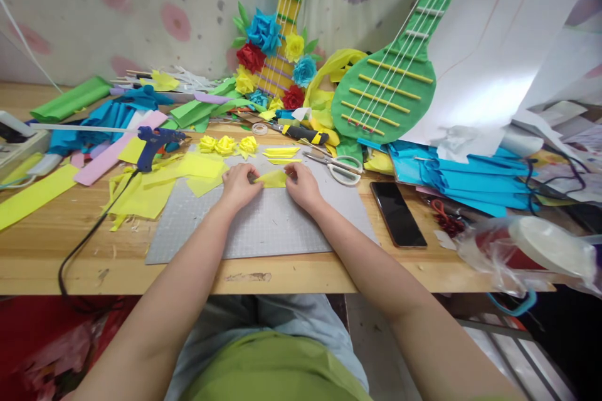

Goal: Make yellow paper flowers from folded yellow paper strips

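My left hand (239,185) and my right hand (302,185) both pinch a small folded piece of yellow paper (273,179), one at each end, low over a grey cutting mat (263,225). Fingers on both hands are curled closed on the paper. Just beyond the hands lie three small yellow paper flowers (226,145) and thin yellow paper strips (281,152). Loose yellow paper sheets (155,185) lie to the left of the mat.
A blue glue gun (155,141) with a black cord sits left. Scissors (336,167), a utility knife (303,133) and a tape roll (259,128) lie behind the mat; a phone (397,213) lies right. Two paper guitars (390,84), paper flowers and blue folded paper (470,178) crowd the back.
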{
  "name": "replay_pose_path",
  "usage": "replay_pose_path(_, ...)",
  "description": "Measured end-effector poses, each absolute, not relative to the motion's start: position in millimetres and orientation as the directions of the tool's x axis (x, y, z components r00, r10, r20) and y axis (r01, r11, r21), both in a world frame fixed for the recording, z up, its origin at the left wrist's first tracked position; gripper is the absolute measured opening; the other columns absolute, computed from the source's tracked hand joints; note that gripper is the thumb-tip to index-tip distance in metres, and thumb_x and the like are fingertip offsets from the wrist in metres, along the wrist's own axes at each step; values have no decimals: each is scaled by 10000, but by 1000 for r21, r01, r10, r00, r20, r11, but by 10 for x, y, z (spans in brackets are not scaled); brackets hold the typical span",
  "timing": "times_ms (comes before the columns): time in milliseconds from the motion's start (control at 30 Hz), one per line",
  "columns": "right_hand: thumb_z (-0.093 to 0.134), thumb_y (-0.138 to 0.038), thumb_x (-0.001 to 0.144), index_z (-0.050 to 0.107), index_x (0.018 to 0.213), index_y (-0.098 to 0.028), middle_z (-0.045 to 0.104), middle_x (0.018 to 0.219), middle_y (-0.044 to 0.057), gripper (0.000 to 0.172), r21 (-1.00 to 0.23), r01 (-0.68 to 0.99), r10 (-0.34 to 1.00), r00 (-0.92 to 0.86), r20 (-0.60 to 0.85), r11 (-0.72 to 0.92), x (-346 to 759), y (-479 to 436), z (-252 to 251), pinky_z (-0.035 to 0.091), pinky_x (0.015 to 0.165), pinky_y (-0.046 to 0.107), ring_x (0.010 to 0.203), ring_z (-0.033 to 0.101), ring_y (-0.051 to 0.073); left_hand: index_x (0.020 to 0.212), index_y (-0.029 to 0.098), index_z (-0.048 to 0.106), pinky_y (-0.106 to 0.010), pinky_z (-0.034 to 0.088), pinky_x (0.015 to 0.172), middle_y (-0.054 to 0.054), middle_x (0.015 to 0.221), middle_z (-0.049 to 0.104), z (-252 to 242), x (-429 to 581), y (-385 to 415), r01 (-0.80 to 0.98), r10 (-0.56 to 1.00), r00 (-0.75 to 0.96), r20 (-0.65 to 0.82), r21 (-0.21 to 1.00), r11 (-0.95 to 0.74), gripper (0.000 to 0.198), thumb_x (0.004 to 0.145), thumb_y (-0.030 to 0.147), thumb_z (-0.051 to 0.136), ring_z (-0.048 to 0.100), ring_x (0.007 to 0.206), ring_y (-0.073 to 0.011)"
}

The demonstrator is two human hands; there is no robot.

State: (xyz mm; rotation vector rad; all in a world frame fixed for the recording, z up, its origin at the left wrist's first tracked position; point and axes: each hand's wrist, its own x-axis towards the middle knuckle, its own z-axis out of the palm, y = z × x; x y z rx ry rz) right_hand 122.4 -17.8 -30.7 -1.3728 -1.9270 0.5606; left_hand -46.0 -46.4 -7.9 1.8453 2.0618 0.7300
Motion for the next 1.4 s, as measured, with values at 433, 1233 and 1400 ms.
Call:
replay_pose_path(433,436,-130,682,486,974,-202,590,874,7,305,-838,448,950,-179,255,310,1254,-162,-303,447,714,275,756,540,116,788,192,598,-269,429,653,-7,745,631,-132,-510,-446,625,993,-7,121,776,-90,144,697,291,545,562,678,-135)
replay_pose_path(1233,572,-201,591,330,989,-264,538,805,-55,470,-999,-43,943,-329,42,29,1223,-125,-271,473,508,231,570,550,89,864,188,506,-258,488,662,10,813,568,-149,-266,-424,48,981,-131,140,990,-135,229,651,106,493,562,702,-97)
replay_pose_path(1400,472,-113,554,364,1035,-246,484,707,-80,510,-995,72,931,-362,42,73,1276,-140,-230,367,421,192,447,430,50,1060,217,545,-250,483,701,-30,1016,562,-204,-430,-412,451,946,18,324,842,-297,480,647,9,414,561,776,-96)
